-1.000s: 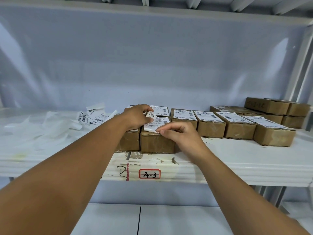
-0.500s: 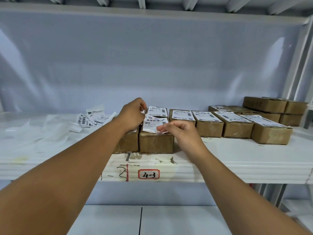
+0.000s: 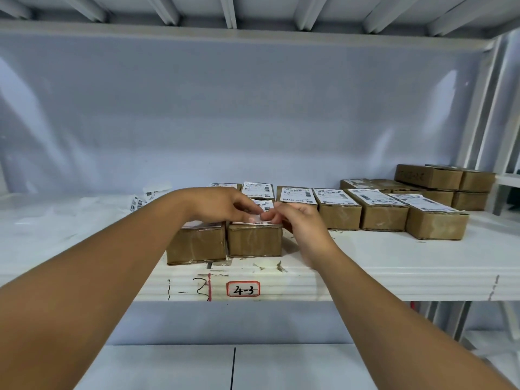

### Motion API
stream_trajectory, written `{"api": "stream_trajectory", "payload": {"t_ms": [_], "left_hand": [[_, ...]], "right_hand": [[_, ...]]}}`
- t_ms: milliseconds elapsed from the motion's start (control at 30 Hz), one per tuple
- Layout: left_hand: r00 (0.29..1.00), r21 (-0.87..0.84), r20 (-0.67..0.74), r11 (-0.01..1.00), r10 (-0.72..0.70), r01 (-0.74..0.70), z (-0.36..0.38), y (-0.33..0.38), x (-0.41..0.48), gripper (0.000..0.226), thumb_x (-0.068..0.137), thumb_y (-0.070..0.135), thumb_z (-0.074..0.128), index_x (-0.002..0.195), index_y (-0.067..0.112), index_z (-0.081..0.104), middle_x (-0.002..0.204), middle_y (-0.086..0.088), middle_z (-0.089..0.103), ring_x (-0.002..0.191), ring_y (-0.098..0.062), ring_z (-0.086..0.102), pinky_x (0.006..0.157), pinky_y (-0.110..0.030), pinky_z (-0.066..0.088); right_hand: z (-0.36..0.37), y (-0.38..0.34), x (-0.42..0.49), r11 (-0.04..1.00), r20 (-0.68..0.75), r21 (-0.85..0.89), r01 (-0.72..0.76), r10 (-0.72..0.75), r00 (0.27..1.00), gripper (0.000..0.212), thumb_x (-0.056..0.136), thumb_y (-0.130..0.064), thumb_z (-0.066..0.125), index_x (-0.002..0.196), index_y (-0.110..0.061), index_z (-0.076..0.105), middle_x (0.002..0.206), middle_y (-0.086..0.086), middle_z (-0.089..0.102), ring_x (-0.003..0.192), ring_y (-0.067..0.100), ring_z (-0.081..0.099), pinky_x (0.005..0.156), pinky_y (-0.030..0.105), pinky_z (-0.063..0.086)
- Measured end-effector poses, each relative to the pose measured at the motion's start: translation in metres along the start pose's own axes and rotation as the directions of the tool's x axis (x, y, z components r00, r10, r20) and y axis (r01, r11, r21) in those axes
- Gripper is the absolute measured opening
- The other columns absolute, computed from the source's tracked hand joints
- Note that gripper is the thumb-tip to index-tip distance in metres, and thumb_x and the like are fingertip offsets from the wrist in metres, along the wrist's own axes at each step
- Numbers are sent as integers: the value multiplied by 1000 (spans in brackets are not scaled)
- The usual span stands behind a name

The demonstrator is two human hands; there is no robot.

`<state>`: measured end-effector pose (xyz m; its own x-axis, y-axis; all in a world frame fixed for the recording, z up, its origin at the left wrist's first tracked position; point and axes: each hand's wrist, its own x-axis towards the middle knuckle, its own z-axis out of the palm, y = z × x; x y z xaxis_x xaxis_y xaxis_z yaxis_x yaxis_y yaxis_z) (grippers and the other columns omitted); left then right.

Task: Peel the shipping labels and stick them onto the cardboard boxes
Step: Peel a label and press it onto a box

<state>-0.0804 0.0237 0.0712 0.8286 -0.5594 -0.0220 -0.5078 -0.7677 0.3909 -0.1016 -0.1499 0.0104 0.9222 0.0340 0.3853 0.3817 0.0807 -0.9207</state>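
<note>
Pinching: left hand point(image 3: 222, 205) and right hand point(image 3: 299, 222) are both gripping one shipping label point(image 3: 265, 205), curled fingertips nearly meeting over it.
Left hand: thumb and fingers are clamping the label's left part; the wrist is passing over a neighbouring box point(image 3: 197, 244).
Right hand: curled fingers are nipping the label's right edge; motion blur is hiding the exact grip.
Label: it is lying on top of the cardboard box point(image 3: 254, 240) directly under both sets of fingertips, near edge showing flat.
Right of right hand: a row of labelled boxes point(image 3: 384, 218) is sitting close by; bare stacked boxes point(image 3: 427, 177) are sitting further out.
Behind the hands: more labelled boxes point(image 3: 258, 190).
Left of left hand: loose labels and backing paper point(image 3: 146, 197) are lying scattered.
Below the hands: a "4-3" tag point(image 3: 242, 289) is showing on the shelf point(image 3: 394, 277) edge.
</note>
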Motion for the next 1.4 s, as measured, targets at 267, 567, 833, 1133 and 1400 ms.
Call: {"api": "stream_trajectory", "payload": {"t_ms": [267,567,833,1133,1400], "left_hand": [[986,-180,165,983,13,17,1,-14,-8,49,90,32,56,135,43,38,141,26,29,131,5,24,104,-18,19],[997,-181,-47,982,-60,51,7,-19,0,35,96,38,46,131,37,50,145,16,39,134,-3,32,109,-21,21],[976,75,-110,978,-186,194,11,-12,15,56,93,57,37,145,37,28,155,11,20,142,-12,18,114,-32,12],[978,152,-80,967,-193,203,11,-20,25,71,87,68,30,148,33,17,157,8,10,145,-13,8,117,-37,8],[693,246,-721,929,-16,277,10,-9,0,32,95,45,41,112,27,61,118,2,62,105,-20,56,82,-31,44]], "right_hand": [[-1,2,1,1000,-4,30,-3,3,1000,43,95,-17,53,53,-7,55,70,5,70,71,8,66,89,27,46],[0,3,2,1000,-28,-7,8,-8,1000,41,94,-19,55,54,-7,56,68,2,69,68,3,63,87,23,46],[0,2,2,999,-32,-33,10,-11,999,38,93,-16,57,55,-8,58,69,4,68,69,9,61,81,23,47],[-1,6,1,993,39,-118,-11,15,999,12,84,-5,66,80,-15,69,84,-4,64,83,8,59,82,22,45],[-2,7,6,986,77,-146,-81,93,993,18,86,-3,59,94,-15,71,99,-6,66,92,6,60,80,18,47]]}}
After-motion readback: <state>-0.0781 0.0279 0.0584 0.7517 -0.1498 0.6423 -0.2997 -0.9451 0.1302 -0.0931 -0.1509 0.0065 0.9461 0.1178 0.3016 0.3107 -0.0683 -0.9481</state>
